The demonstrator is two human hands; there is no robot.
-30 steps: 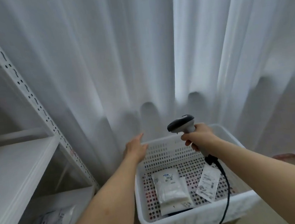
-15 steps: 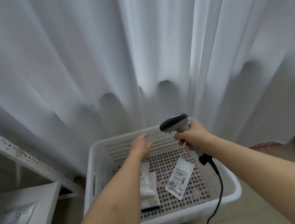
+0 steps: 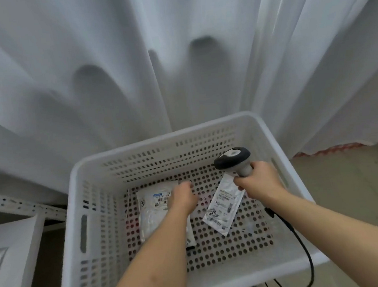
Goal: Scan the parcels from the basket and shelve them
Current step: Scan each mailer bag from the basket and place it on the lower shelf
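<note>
The right hand (image 3: 259, 184) grips the scanner (image 3: 234, 161) by its handle, head tilted left over the basket (image 3: 85, 223). The left hand (image 3: 183, 197) reaches down onto a parcel (image 3: 153, 206) at the basket's left; whether it grips, I cannot tell. Another parcel (image 3: 222, 205) lies beside it, under the scanner. A shelf (image 3: 12, 248) stands left.

The basket (image 3: 125, 158) stands in front of the curtain (image 3: 131, 68), with the shelf (image 3: 14, 250) at its left. In the basket, one parcel (image 3: 152, 206) lies left and another parcel (image 3: 223, 206) right.
</note>
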